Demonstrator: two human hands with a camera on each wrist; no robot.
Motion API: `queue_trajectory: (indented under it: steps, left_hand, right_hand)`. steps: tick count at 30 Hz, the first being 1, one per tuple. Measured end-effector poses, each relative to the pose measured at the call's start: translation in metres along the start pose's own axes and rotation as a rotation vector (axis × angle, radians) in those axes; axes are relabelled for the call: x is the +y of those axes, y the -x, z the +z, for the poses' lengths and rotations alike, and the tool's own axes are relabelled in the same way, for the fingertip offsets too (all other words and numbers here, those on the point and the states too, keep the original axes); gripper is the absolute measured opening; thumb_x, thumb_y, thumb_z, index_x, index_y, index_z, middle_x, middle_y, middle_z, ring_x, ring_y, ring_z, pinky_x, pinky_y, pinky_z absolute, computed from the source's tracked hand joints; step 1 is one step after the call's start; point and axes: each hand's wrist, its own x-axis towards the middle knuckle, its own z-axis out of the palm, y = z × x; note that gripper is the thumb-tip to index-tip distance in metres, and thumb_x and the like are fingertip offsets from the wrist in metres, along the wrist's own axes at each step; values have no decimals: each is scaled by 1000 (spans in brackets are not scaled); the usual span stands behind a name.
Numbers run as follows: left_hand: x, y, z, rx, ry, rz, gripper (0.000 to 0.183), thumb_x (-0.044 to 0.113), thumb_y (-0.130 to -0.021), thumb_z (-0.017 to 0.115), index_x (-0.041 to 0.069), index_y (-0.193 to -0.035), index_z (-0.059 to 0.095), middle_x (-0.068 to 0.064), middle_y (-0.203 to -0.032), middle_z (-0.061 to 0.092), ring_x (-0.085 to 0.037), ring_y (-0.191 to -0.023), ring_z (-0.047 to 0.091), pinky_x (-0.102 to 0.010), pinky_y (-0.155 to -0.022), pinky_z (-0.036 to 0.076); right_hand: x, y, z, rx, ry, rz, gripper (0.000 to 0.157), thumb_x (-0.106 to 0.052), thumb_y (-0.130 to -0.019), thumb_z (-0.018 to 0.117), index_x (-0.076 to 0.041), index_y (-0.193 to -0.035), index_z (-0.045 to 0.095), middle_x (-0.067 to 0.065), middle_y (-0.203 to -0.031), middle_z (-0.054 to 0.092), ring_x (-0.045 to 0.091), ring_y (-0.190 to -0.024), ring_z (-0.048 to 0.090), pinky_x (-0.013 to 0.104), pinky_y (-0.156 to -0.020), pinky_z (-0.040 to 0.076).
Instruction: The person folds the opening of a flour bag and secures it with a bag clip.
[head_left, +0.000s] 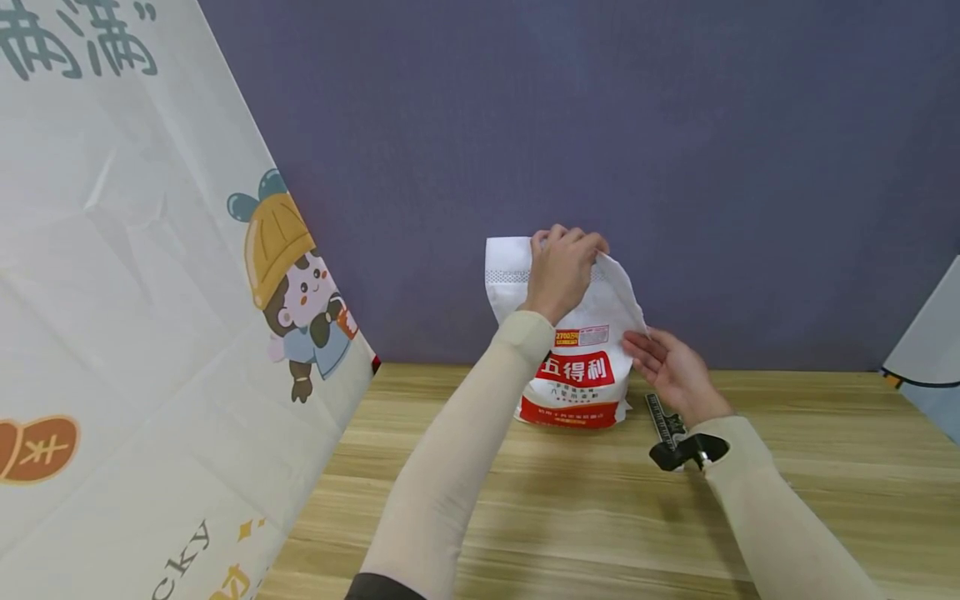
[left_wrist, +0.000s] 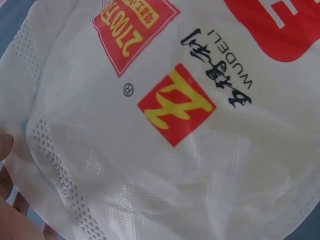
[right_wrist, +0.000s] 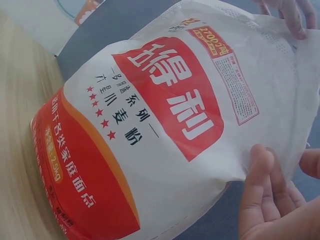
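A white flour bag (head_left: 573, 300) with red panels stands upright on the wooden table, against the dark wall. My left hand (head_left: 564, 268) grips its top edge, fingers bent over the rim; in the left wrist view a few fingers (left_wrist: 6, 182) show at that edge. The right hand (head_left: 671, 367) is at the bag's right side. In the right wrist view its fingers (right_wrist: 262, 175) rest against the side of the bag (right_wrist: 165, 110), where the material creases inward, and the thumb stands apart from them.
A dark strip with pale markings (head_left: 663, 419) lies on the wooden table (head_left: 570, 508), just below the right hand. A black wrist mount (head_left: 688, 452) sticks out from the right sleeve. On the left hangs a white printed sheet (head_left: 150, 275); the dark wall (head_left: 420, 167) stands behind.
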Motion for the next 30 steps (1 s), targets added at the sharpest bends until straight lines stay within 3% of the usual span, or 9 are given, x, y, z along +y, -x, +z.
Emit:
queue_trajectory:
  steps: [9,19,30]
  left_hand:
    - [-2,0,1,6,8,21,19,24,-105,55,32,-109,72,11,-111,74,-14,-109,59,-41,-109,37]
    - [-5,0,0,-6,9,22,20,18,-103,56,30,-102,72,11,-109,74,-13,-108,59,-42,-110,36]
    - [-5,2,-1,-37,23,2,26,15,-104,51,29,-99,73,11,-107,74,-14,-108,58,-43,-112,35]
  right_hand:
    - [3,-1,0,-5,7,-16,10,-21,-105,58,-17,-114,61,-4,-99,79,6,-93,75,20,-73,56]
    - [3,0,3,33,74,-15,28,-21,-103,60,-18,-127,46,-9,-98,78,3,-91,73,18,-73,55]
    - [5,0,5,137,140,-5,23,-23,-103,61,-21,-123,51,-10,-90,76,2,-84,71,19,-73,56]
